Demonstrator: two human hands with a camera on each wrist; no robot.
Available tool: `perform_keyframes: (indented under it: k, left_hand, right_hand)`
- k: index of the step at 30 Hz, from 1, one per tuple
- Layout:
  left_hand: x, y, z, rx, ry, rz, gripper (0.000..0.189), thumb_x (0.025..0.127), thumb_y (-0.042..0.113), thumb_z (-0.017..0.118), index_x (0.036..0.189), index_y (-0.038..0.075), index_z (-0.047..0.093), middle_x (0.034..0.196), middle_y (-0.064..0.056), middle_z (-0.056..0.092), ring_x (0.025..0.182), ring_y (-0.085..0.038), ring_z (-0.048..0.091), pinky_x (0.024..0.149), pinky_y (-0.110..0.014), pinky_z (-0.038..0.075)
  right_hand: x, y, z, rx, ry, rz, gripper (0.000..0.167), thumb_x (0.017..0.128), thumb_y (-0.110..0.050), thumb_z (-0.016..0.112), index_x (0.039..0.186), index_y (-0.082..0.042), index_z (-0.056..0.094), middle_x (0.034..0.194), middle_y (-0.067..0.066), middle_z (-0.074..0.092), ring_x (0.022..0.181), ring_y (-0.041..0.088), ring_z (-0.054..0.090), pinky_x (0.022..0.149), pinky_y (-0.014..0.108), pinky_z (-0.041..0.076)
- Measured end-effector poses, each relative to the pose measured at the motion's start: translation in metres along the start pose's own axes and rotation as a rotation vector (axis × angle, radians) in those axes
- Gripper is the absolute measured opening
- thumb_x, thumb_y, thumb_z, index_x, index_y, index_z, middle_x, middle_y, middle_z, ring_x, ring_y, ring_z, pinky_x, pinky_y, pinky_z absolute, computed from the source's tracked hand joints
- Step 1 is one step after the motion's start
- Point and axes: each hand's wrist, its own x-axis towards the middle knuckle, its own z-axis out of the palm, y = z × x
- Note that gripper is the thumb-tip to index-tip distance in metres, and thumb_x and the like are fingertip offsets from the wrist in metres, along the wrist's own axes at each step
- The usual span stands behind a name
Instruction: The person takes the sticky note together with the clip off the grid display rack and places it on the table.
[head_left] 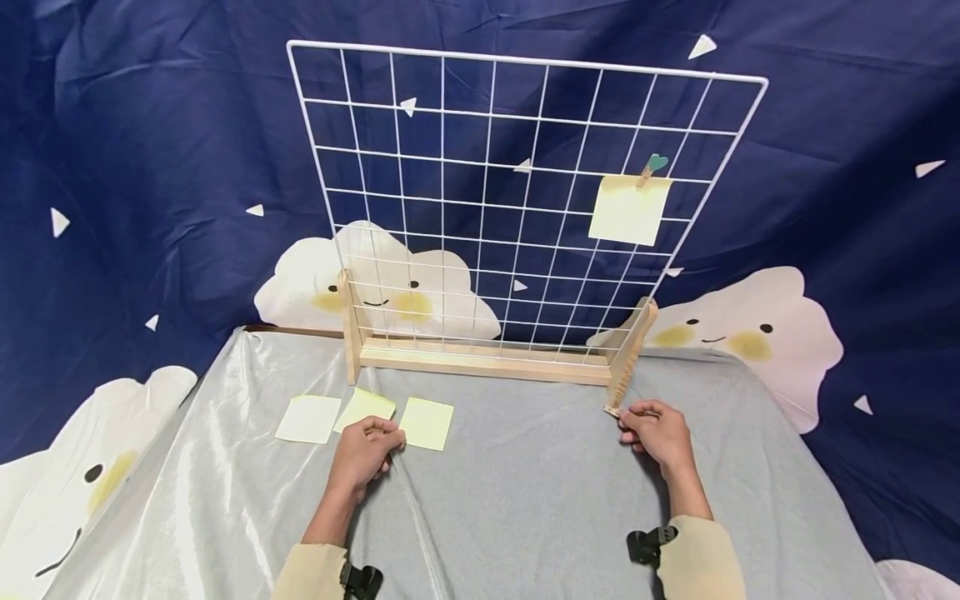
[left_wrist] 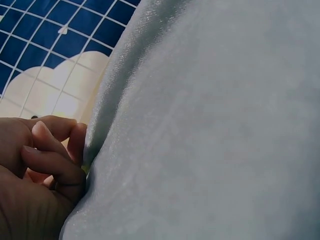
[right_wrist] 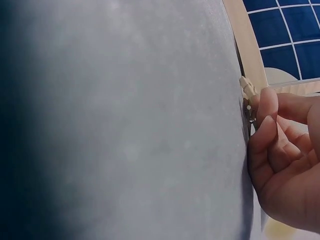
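My right hand (head_left: 660,433) pinches a small wooden clothespin (right_wrist: 247,87) between thumb and forefinger, just in front of the stand's right foot. In the head view my left hand (head_left: 366,454) is low over the cloth, its bent fingertips between two yellow sticky notes. The slanted middle note (head_left: 367,407) lies partly behind that hand; the right note (head_left: 427,423) is beside its fingertips. Whether these fingers pinch a note is hidden. A paler note (head_left: 307,418) lies farther left.
A white wire grid (head_left: 483,204) stands in a wooden base (head_left: 487,361) at the back of the table. A clothespin with a green heart (head_left: 652,167) holds a pale yellow note (head_left: 630,210) on its upper right. Grey cloth (head_left: 517,492) covers the table, with folds at left.
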Motion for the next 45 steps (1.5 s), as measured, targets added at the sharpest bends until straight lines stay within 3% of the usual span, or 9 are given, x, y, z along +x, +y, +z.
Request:
perform_keyframes:
  k: [12, 26, 33, 45]
  left_hand:
    - [-0.002, 0.000, 0.000, -0.014, -0.013, 0.011, 0.010, 0.087, 0.005, 0.072, 0.094, 0.000, 0.066, 0.073, -0.009, 0.072, 0.041, -0.007, 0.044, 0.040, -0.021, 0.035]
    - [0.003, 0.005, 0.004, -0.042, -0.022, 0.021, 0.013, 0.089, 0.007, 0.072, 0.098, 0.000, 0.066, 0.076, -0.009, 0.073, 0.042, -0.007, 0.044, 0.040, -0.020, 0.034]
    - [0.004, 0.016, 0.008, -0.067, -0.051, 0.035, 0.018, 0.089, 0.009, 0.074, 0.101, 0.000, 0.065, 0.081, -0.011, 0.074, 0.042, -0.008, 0.046, 0.040, -0.019, 0.033]
    - [0.009, 0.044, 0.017, -0.023, -0.092, 0.096, 0.016, 0.090, 0.011, 0.074, 0.100, 0.001, 0.067, 0.083, -0.015, 0.074, 0.046, -0.010, 0.046, 0.048, -0.024, 0.040]
  right_hand:
    - [-0.002, -0.010, -0.003, -0.032, 0.027, -0.008, 0.027, 0.098, -0.012, 0.065, 0.116, 0.007, 0.058, 0.076, 0.001, 0.072, 0.055, 0.007, 0.063, 0.052, 0.024, 0.052]
    - [-0.006, -0.035, -0.022, -0.046, 0.015, -0.124, 0.029, 0.101, -0.017, 0.062, 0.119, 0.006, 0.057, 0.080, 0.000, 0.073, 0.057, 0.006, 0.063, 0.054, 0.023, 0.050]
    - [-0.009, -0.063, -0.031, -0.060, 0.037, -0.204, 0.031, 0.103, -0.021, 0.060, 0.120, 0.005, 0.058, 0.076, -0.010, 0.070, 0.059, 0.008, 0.064, 0.054, 0.024, 0.049]
    - [-0.011, -0.109, -0.048, -0.090, 0.063, -0.389, 0.027, 0.103, -0.018, 0.060, 0.115, 0.006, 0.059, 0.074, -0.015, 0.069, 0.057, 0.005, 0.062, 0.051, 0.023, 0.045]
